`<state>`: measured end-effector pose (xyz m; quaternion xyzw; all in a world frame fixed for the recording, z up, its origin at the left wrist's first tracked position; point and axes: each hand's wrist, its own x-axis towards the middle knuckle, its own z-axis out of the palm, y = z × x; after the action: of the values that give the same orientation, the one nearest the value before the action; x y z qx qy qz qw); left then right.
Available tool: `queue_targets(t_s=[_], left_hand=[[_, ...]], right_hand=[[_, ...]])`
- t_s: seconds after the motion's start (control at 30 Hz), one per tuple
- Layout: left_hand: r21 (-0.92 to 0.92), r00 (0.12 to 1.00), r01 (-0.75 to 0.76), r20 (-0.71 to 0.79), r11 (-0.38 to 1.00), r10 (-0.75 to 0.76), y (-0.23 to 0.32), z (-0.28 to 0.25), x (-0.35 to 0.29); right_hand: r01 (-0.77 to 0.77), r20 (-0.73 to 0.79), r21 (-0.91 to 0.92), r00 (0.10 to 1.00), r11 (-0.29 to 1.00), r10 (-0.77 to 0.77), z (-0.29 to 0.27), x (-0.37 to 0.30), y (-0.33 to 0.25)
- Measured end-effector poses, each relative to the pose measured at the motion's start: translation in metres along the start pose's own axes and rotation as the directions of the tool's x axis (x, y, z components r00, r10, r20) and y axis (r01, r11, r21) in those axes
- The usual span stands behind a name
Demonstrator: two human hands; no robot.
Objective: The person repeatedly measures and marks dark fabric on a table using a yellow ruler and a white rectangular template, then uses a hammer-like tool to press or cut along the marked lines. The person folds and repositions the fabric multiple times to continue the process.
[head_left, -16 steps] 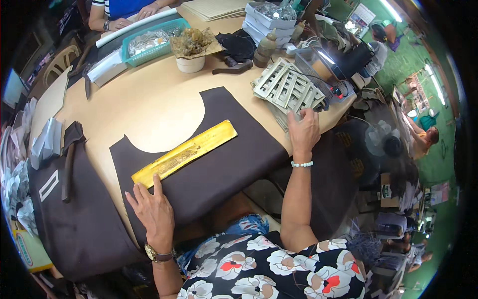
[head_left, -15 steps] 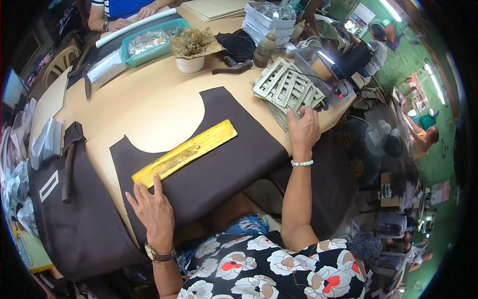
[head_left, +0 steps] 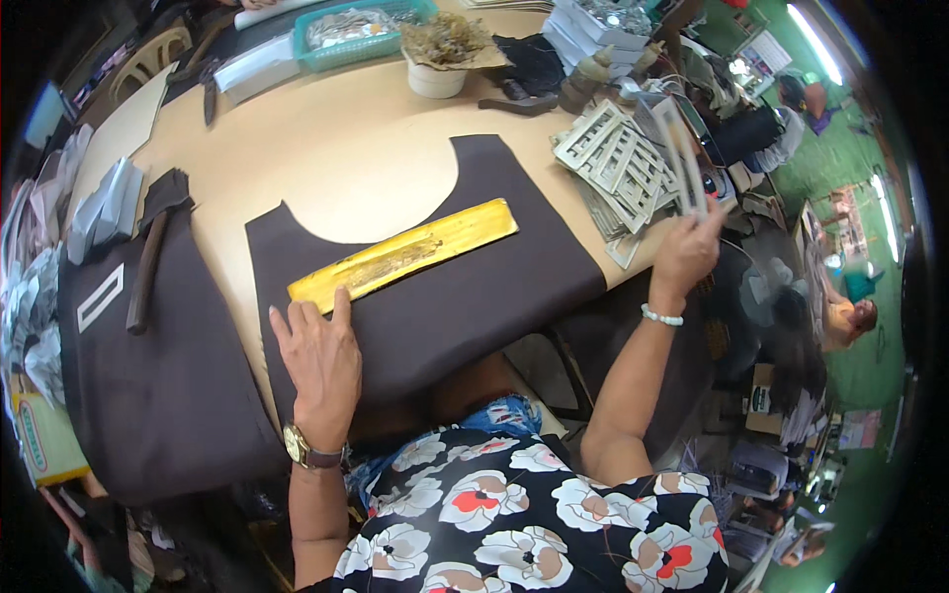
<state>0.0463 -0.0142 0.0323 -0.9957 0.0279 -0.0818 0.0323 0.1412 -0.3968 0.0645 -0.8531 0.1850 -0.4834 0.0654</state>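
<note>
My left hand (head_left: 321, 358) rests on dark brown fabric (head_left: 474, 287), fingers spread. Its fingertips touch the near left end of a long yellow block (head_left: 465, 227) with a worn brown streak along its middle. Out at the right edge of the table, my right hand (head_left: 686, 255) pinches a thin pale rectangular frame (head_left: 691, 163), raised and smeared by motion. Just left of that hand lies a fanned pile of similar pale slotted frames (head_left: 613, 163). The fabric has a curved cut-out on its far side, and its near edge hangs over the table edge.
On the left, another dark fabric piece (head_left: 168, 395) carries a single white frame (head_left: 101, 298) and a hammer (head_left: 148, 262). Farther back stand a white pot (head_left: 435, 82), a teal basket (head_left: 346, 59) and a squeeze bottle (head_left: 585, 84). White boxes (head_left: 593, 35) are stacked behind.
My right hand has lifted one frame off the pile and moved right with it. My left hand stays at the yellow block. The whole view has shifted.
</note>
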Motion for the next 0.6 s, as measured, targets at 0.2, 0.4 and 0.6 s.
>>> queue_targets(t_s=[0.2,0.4,0.6], left_hand=[[-0.420,0.996,-0.075,0.004,0.905,0.085,-0.035,-0.003,0.022],[-0.678,0.996,0.024,0.083,0.734,0.044,-0.056,0.005,0.033],[-0.773,0.979,0.135,0.200,0.621,0.037,-0.062,0.008,0.033]], right_hand=[[-0.397,0.522,0.721,0.851,0.568,-0.068,-0.035,-0.029,-0.062],[-0.800,0.865,0.471,0.336,0.373,-0.372,-0.023,-0.094,-0.118],[-0.753,0.908,0.414,0.302,0.512,-0.290,-0.011,-0.104,-0.125]])
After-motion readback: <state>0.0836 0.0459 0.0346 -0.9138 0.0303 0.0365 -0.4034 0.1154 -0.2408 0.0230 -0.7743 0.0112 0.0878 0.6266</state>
